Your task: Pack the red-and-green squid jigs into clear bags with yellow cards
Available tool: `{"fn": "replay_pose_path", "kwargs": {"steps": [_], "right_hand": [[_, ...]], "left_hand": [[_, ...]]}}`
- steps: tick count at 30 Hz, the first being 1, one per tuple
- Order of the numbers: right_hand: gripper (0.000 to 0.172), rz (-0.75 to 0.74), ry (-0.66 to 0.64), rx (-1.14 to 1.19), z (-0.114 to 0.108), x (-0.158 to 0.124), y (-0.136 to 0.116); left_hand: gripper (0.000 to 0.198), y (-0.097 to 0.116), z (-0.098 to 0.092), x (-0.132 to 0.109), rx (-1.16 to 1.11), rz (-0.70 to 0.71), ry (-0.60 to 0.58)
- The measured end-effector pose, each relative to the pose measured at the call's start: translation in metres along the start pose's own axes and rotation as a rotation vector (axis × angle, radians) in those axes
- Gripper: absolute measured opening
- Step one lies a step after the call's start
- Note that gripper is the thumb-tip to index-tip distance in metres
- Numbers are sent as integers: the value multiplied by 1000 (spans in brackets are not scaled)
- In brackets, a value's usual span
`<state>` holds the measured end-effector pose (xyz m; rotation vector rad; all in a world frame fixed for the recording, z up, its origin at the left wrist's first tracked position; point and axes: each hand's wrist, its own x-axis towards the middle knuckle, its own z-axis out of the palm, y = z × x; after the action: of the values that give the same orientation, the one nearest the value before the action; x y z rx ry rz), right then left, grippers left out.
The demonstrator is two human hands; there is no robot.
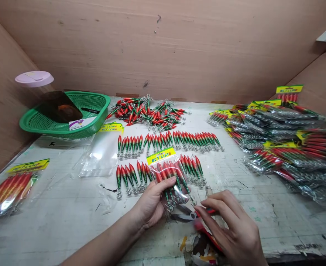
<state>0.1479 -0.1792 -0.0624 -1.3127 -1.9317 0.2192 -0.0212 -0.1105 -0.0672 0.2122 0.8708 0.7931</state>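
My left hand (154, 199) is closed around a clear plastic bag (157, 170) with a yellow "BCT LURE" header, thumb on its front. Several red-and-green squid lures lie inside, hooks toward me. At the bag's lower right, one lure (185, 183) sits at a slant. My right hand (229, 221) pinches at the hook end of this lure with thumb and forefinger; the exact contact is small and partly blurred. Under the hands lie red-handled pliers (190, 216), partly hidden by the right hand. Rows of loose lures (158, 142) are lined up behind the bag.
A heap of lures (148, 112) lies at the back. Filled packs (279, 129) are piled at right; another pack (13, 188) lies at left. Empty header bags (102, 153) rest beside a green basket (96, 120) holding a lidded bottle (35, 78). Boards enclose the table.
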Motion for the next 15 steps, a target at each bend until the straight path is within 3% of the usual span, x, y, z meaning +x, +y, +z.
{"fn": "replay_pose_path", "kwargs": {"steps": [5, 8, 11, 15], "right_hand": [[25, -113, -46, -12, 3, -2, 7], [26, -205, -81, -10, -4, -15, 13], [32, -247, 6, -26, -17, -32, 23], [39, -198, 116, -117, -34, -44, 49]], "left_hand": [[21, -8, -1, -3, 65, -25, -74], [23, -13, 8, -5, 143, -43, -109], [25, -18, 29, 3, 245, -64, -188], [26, -29, 69, 32, 369, -130, -269]]}}
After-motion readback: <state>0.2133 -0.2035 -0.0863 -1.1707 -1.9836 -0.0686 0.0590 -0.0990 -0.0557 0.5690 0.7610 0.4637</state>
